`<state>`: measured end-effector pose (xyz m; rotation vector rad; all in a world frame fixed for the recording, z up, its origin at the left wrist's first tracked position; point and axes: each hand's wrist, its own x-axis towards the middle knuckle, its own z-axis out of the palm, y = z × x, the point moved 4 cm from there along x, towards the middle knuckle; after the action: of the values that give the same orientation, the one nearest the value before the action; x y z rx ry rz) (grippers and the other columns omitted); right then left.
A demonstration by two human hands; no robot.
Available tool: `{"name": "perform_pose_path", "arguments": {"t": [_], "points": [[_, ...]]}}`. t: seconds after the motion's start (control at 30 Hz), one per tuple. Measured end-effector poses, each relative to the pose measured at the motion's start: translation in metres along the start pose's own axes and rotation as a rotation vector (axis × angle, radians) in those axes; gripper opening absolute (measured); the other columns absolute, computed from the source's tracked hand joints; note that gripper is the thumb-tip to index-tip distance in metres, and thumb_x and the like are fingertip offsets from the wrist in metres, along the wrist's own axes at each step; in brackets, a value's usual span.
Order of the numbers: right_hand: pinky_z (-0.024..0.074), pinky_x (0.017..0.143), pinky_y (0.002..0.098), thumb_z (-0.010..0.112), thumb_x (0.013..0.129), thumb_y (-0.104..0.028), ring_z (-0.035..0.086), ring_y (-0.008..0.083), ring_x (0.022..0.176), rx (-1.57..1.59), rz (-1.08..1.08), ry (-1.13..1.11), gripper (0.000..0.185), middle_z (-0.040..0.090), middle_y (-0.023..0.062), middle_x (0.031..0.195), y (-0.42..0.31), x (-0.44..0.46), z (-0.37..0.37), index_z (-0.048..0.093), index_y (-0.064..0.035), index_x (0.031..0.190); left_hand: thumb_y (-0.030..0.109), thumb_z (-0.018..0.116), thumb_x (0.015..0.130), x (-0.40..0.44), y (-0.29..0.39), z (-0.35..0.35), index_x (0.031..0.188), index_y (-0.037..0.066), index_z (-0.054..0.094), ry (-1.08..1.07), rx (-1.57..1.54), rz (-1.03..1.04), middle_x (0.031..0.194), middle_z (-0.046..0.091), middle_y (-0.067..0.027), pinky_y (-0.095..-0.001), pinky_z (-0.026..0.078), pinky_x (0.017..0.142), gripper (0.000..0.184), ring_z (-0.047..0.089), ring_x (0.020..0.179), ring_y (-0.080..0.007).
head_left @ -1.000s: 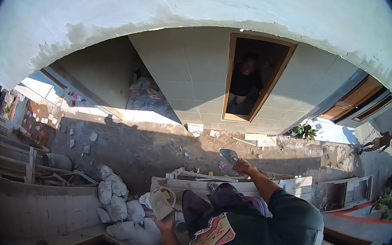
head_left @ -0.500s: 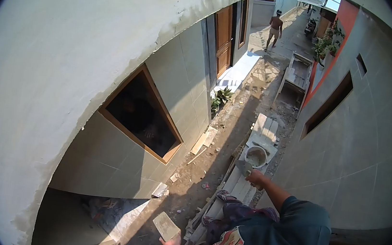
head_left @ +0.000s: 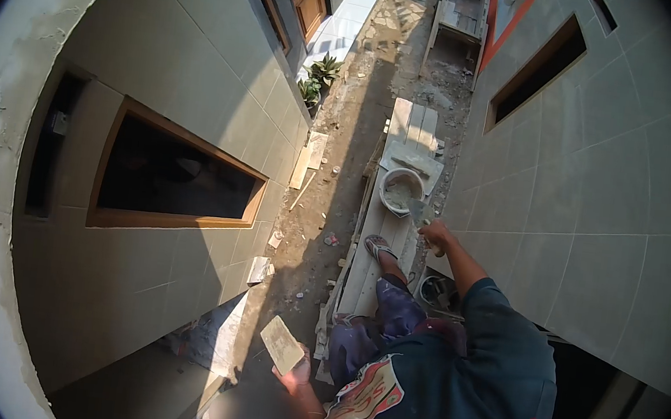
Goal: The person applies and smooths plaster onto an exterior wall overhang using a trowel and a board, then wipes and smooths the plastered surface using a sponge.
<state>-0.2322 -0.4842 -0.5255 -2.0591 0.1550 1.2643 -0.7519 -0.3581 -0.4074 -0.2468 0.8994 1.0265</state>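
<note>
View has swung along the alley; trowel over bare ground a second ago, now at the bucket. Right hand [head_left: 436, 236] grips a grey metal pointed trowel [head_left: 421, 213], blade beside the rim of a round white plastic bucket [head_left: 382, 188] of grey mix on pale wooden planks [head_left: 356, 271]. Likely puts the mix within reach; can't tell if blade touches rim. Left hand [head_left: 297, 372] grips a flat rectangular beige board [head_left: 280, 344], material unclear, well apart from bucket
</note>
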Motion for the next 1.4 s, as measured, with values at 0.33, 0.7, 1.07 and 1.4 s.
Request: {"name": "perform_pose_path", "arguments": {"t": [0.33, 0.7, 1.07, 1.4], "points": [[0.0464, 0.047, 0.0419, 0.055, 0.075, -0.010, 0.062, 0.0264, 0.057, -0.298, 0.122, 0.154, 0.021, 0.063, 0.0193, 0.070, 0.017, 0.175, -0.017, 0.061, 0.0105, 0.078, 0.031, 0.060, 0.069, -0.011, -0.083, 0.011, 0.125, 0.007, 0.053, 0.267, 0.177, -0.270, 0.118, 0.054, -0.0153, -0.0452, 0.041, 0.085, 0.061, 0.049, 0.101, -0.0323], [0.0484, 0.047, 0.0379, 0.053, 0.085, -0.018, 0.061, 0.0243, 0.055, 0.016, 0.201, 0.037, 0.026, 0.060, 0.0147, 0.069, 0.086, 0.320, 0.057, 0.059, 0.0068, 0.085, 0.045, 0.063, 0.077, -0.002, -0.099, 0.010, 0.127, 0.013, 0.053, 0.152, 0.407, -0.266, 0.122, 0.056, -0.0101, -0.0451, 0.036, 0.084, 0.060, 0.051, 0.101, -0.0299], [0.0511, 0.049, 0.0286, 0.057, 0.087, -0.023, 0.058, 0.0151, 0.058, 0.007, 0.265, -0.137, 0.024, 0.058, 0.0056, 0.074, 0.119, 0.136, 0.114, 0.059, -0.0006, 0.094, 0.036, 0.060, 0.075, -0.019, -0.121, -0.048, 0.121, 0.009, 0.058, 0.234, -0.017, -0.271, 0.116, 0.058, -0.0119, -0.0407, 0.038, 0.081, 0.053, 0.050, 0.095, -0.0282], [0.0480, 0.047, 0.0298, 0.060, 0.087, -0.027, 0.058, 0.0164, 0.058, -0.535, -0.201, -0.654, 0.024, 0.059, 0.0063, 0.073, -0.059, 0.066, 0.192, 0.059, -0.0041, 0.093, 0.040, 0.044, 0.089, -0.010, -0.160, -0.089, 0.128, 0.005, 0.052, -0.146, -0.486, 0.219, 0.129, 0.055, -0.0139, -0.0536, 0.039, 0.099, 0.053, 0.052, 0.118, -0.0339]]}}
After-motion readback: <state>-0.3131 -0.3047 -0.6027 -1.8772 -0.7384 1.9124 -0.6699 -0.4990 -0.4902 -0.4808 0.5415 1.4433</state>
